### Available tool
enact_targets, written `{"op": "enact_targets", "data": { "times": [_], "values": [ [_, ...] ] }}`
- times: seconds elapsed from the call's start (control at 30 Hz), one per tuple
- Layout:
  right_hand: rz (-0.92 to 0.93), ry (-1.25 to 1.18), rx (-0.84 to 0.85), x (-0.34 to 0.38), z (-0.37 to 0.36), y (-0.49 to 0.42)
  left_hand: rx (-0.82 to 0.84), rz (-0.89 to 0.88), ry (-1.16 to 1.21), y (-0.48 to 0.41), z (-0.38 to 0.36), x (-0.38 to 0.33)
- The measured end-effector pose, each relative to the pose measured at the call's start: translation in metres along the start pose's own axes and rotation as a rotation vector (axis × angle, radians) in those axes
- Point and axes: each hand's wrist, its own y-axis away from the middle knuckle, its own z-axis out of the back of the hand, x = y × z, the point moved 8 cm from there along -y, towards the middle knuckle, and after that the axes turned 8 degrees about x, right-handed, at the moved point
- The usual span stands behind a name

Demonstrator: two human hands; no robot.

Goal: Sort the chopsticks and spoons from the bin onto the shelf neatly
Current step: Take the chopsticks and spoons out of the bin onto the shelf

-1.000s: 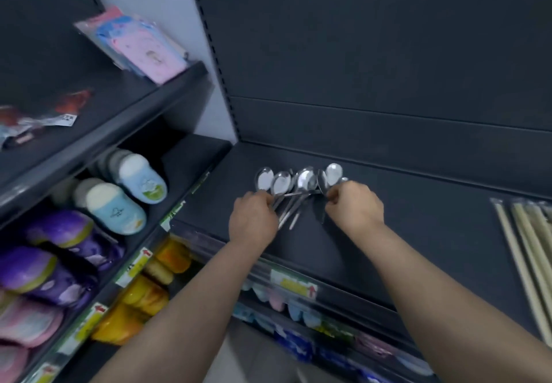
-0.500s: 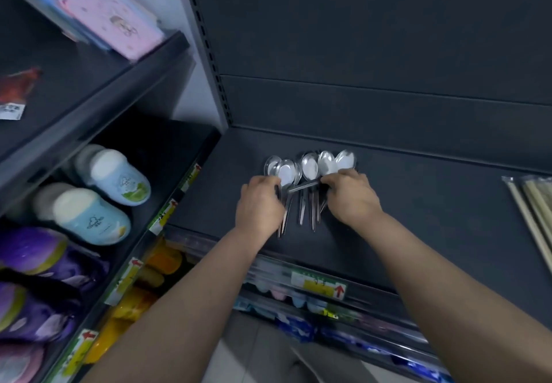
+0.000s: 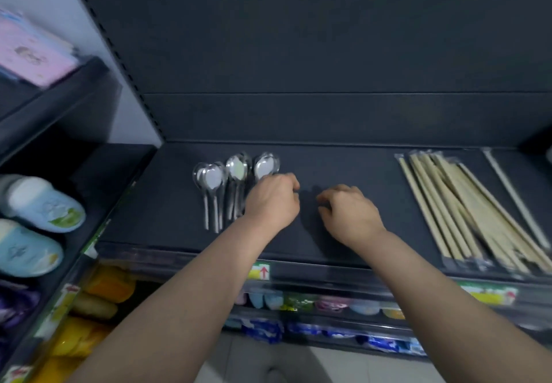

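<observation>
Several metal spoons (image 3: pixel 222 179) lie in a row on the dark shelf (image 3: pixel 313 161), bowls toward the back wall and handles pointing at me. My left hand (image 3: pixel 273 200) lies knuckles up over the rightmost spoon (image 3: pixel 266 166), its curled fingers on the handle, which the hand hides. To its right, my right hand (image 3: pixel 349 212) rests on the bare shelf with loosely curled fingers and holds nothing. Packs of wooden chopsticks (image 3: pixel 466 206) are stacked at the shelf's right end. The bin is out of view.
A single pale chopstick pack (image 3: pixel 516 200) lies at the far right. Blue slippers (image 3: pixel 38 203) fill the shelf unit to the left, pink packets (image 3: pixel 27 50) the shelf above them. Price tags (image 3: pixel 260 272) line the shelf's front edge, with goods below.
The spoons now lie straighter and closer together. My right hand has left them and moved right onto bare shelf. The view has swung right, so the chopstick packs show fully.
</observation>
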Motion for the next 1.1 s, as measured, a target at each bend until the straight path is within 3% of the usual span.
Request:
{"op": "enact_targets", "data": {
  "times": [0.2, 0.47, 0.7, 0.93, 1.1],
  "values": [
    [-0.134, 0.098, -0.115, -0.121, 0.048, 0.081, 0.06, -0.075, 0.0, 0.017, -0.037, -0.12],
    [-0.383, 0.081, -0.354, -0.305, 0.125, 0.205, 0.107, -0.279, 0.108, 0.039, -0.103, -0.334],
    [-0.471, 0.014, -0.552, -0.404, 0.173, 0.25, 0.096, -0.463, 0.182, 0.034, -0.121, -0.46],
    [-0.568, 0.061, -0.449, -0.488, 0.188, 0.229, 0.103, -0.537, 0.234, -0.029, -0.142, -0.534],
    [-0.657, -0.005, -0.392, -0.55, 0.202, 0.223, 0.183, -0.512, 0.07, -0.072, -0.173, -0.589]
  ]
}}
